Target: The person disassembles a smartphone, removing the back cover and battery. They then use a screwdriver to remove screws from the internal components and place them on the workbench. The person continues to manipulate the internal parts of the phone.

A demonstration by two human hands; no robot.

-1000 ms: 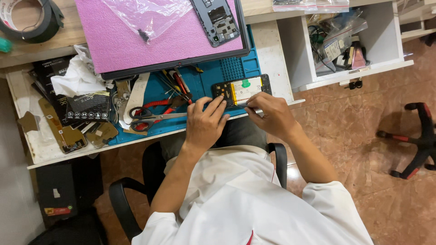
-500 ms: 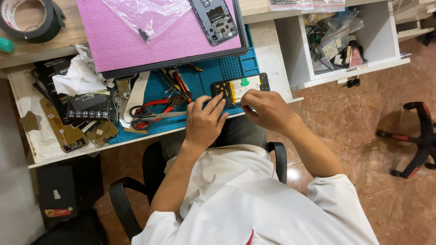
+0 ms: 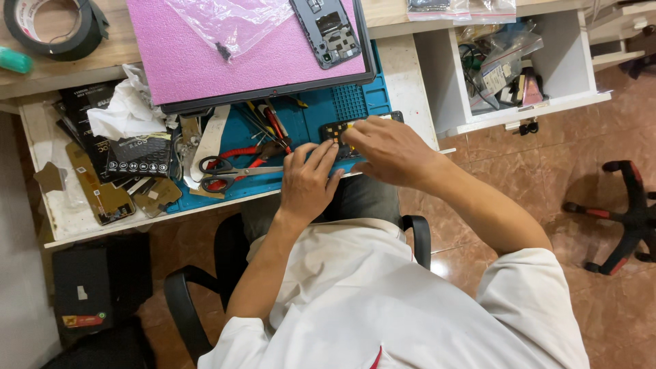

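An opened phone (image 3: 333,130) with its black and yellow insides showing lies on the blue work mat (image 3: 311,116) at the desk's front edge. My left hand (image 3: 309,183) rests its fingertips on the phone's near left edge. My right hand (image 3: 391,149) lies across the phone from the right, fingers bent down onto it, and covers most of it. What sits under the right palm is hidden.
Red-handled scissors (image 3: 229,171), pliers and thin tools lie on the mat to the left. A pink pad (image 3: 205,61) behind carries a plastic bag and a phone frame (image 3: 331,31). Black packets, gold parts and crumpled tissue (image 3: 119,113) crowd the left. An open drawer (image 3: 509,65) is at right.
My right hand has moved left from the phone's right end to lie over the phone. The left hand has stayed at the phone's near edge.
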